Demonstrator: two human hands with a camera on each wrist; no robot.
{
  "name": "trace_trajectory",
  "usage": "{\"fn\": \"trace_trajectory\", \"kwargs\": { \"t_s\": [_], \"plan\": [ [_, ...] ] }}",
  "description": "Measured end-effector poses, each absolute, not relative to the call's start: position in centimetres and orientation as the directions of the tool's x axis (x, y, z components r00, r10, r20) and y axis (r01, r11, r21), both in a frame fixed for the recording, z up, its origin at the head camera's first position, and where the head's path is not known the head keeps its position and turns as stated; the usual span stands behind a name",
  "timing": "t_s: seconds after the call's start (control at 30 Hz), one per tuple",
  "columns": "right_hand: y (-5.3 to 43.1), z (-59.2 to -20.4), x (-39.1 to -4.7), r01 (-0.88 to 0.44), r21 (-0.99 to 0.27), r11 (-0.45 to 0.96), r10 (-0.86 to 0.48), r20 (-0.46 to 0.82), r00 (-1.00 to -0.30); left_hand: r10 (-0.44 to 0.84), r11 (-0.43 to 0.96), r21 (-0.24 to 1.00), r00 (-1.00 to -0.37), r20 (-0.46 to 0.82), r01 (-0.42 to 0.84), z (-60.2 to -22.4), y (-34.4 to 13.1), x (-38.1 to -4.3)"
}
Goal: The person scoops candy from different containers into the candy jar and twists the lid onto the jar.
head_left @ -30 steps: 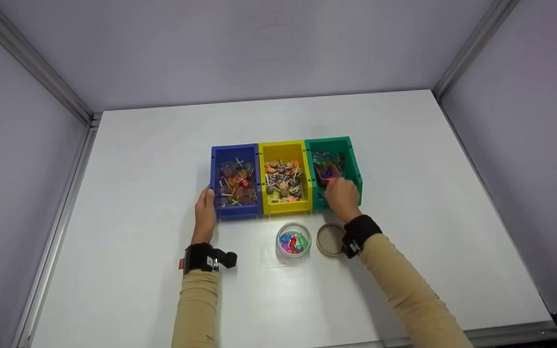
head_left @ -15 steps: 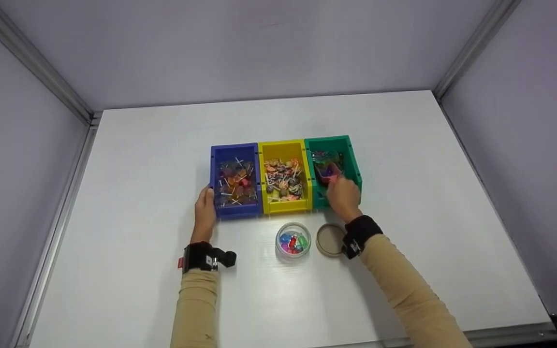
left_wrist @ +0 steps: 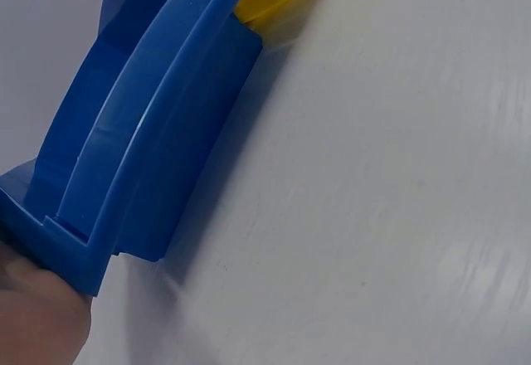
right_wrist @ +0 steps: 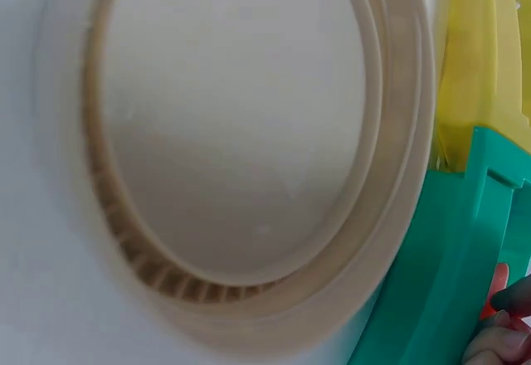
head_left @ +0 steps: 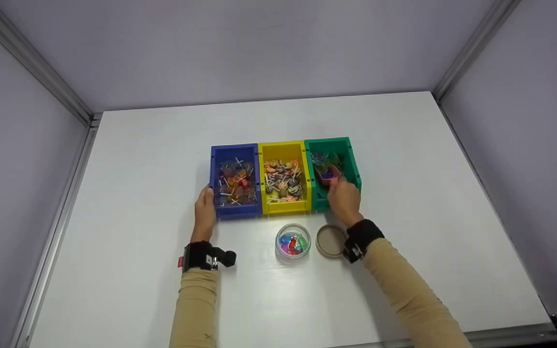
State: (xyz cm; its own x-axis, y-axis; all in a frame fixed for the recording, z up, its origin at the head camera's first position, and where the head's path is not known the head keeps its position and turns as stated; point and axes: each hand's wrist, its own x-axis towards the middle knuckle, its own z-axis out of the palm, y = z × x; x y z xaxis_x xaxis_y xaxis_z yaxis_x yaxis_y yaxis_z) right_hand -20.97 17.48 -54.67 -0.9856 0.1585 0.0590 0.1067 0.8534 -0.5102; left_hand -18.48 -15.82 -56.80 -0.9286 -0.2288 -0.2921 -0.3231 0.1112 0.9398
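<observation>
My right hand (head_left: 344, 197) grips the handle of a small pink scoop (head_left: 329, 176) inside the green bin (head_left: 352, 168), which holds wrapped candies. Something purple-blue shows in the scoop. In the right wrist view, fingertips (right_wrist: 502, 340) pinch the red-pink handle at the bin's front. My left hand (head_left: 204, 215) rests along the outer left side of the blue bin (head_left: 236, 211), near its front corner; the left wrist view shows part of the hand (left_wrist: 41, 319) against that corner. A clear round jar (head_left: 293, 256) with colorful wrapped candies stands in front of the bins.
Between the blue and green bins sits a yellow bin (head_left: 286, 208) of lollipops; lollipops also fill the blue one. A beige round lid (head_left: 330, 240) lies right of the jar, below my right wrist. The white table (head_left: 138, 159) is enclosed by pale walls.
The pink scoop has tipped back toward level and moved slightly nearer with my right hand, staying inside the green bin. My left hand has kept its place.
</observation>
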Motion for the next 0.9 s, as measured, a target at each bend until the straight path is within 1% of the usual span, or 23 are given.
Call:
{"fn": "trace_trajectory", "kwargs": {
  "t_s": [0.37,0.57,0.77,0.9],
  "plan": [
    [17.8,-55.5,-20.6,0.077,-0.547,0.834,0.175,0.130,-0.976,-0.248,0.097,0.950,-0.932,-0.265,-0.296,-57.1,-15.7,-18.5],
    [18.0,-55.9,-20.3,0.074,-0.579,0.812,0.182,0.130,-0.975,-0.244,0.097,0.947,-0.930,-0.275,-0.306,-57.0,-15.7,-18.5],
    [18.2,-56.3,-20.0,0.033,-0.604,0.797,0.177,0.181,-0.967,-0.231,0.087,0.946,-0.930,-0.285,-0.311,-57.0,-15.8,-18.5],
    [18.2,-56.4,-19.7,0.035,-0.625,0.780,0.183,0.174,-0.968,-0.222,0.081,0.945,-0.930,-0.293,-0.317,-57.1,-15.9,-18.4]
  ]
}}
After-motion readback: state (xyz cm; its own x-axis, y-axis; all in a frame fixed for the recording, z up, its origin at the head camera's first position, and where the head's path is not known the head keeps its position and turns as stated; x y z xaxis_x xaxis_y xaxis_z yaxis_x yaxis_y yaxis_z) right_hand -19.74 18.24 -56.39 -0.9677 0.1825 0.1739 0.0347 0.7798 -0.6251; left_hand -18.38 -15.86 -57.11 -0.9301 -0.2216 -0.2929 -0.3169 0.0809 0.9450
